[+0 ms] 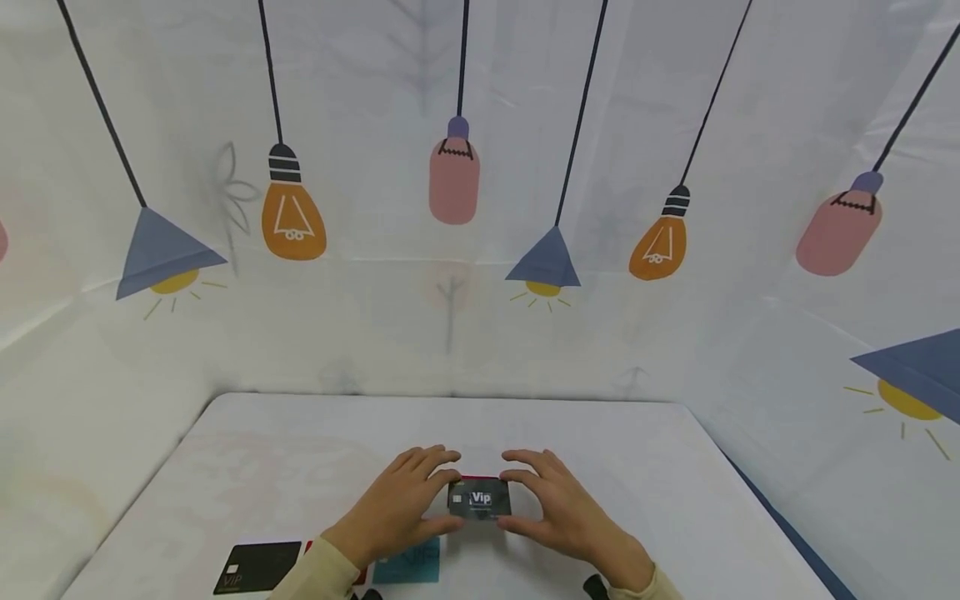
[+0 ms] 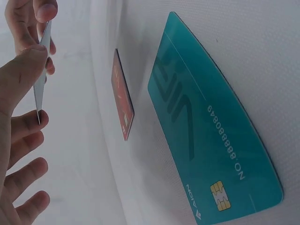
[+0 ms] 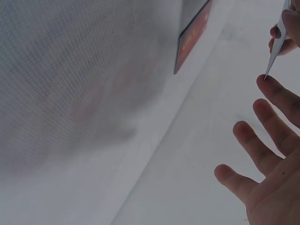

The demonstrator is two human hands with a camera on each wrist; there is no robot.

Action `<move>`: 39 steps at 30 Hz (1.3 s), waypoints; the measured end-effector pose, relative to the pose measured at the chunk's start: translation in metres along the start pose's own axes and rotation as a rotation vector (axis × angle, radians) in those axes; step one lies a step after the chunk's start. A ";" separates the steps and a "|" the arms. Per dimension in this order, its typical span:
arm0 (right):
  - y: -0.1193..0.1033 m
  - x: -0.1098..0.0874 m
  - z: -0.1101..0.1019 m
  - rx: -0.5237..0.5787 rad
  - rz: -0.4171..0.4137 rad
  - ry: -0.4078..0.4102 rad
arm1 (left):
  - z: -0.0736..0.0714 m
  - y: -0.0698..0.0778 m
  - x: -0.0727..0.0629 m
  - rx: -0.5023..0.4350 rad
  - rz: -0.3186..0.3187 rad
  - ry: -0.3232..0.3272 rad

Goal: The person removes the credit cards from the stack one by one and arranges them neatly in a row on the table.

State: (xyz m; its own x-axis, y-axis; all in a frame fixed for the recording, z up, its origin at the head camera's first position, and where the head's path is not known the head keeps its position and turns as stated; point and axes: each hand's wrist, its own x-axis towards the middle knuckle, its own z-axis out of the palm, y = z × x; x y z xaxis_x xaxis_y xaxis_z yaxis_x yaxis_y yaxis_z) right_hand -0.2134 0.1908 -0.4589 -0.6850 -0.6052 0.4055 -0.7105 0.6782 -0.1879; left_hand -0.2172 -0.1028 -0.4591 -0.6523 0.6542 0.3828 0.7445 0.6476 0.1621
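Note:
A dark card printed "Vip" [image 1: 480, 498] is held up over the white table between my two hands. My left hand [image 1: 401, 504] pinches its left end between thumb and index finger, the other fingers spread. At the right end, my right hand [image 1: 558, 508] pinches it the same way. Both wrist views show the card nearly edge-on, as a thin pale sliver [image 2: 41, 77]. Beyond it a red card [image 2: 123, 96] lies on the table, mostly hidden behind the dark card in the head view. Below my left hand lies a teal card [image 2: 211, 122] with a gold chip.
A black VIP card [image 1: 257, 568] lies at the front left of the white table [image 1: 600, 450]. Part of another red card [image 1: 362, 576] shows beside my left sleeve. White cloth walls [image 1: 375, 333] printed with lamps stand around the table.

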 end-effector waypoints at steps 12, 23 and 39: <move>-0.001 -0.010 0.002 0.034 0.060 -0.068 | 0.004 0.003 -0.005 -0.039 -0.055 -0.083; -0.004 -0.017 0.003 0.060 0.061 -0.102 | 0.013 0.012 -0.015 -0.020 -0.096 -0.101; -0.007 -0.024 0.007 0.064 0.092 -0.104 | 0.019 0.014 -0.020 -0.012 -0.117 -0.176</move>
State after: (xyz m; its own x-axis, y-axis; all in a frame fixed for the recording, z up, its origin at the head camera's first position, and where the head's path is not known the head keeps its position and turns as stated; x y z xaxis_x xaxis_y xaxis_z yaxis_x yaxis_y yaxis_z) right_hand -0.1935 0.1979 -0.4732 -0.7581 -0.5843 0.2895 -0.6507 0.7068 -0.2775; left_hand -0.1965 -0.0999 -0.4817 -0.7485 0.6336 0.1957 0.6631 0.7193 0.2072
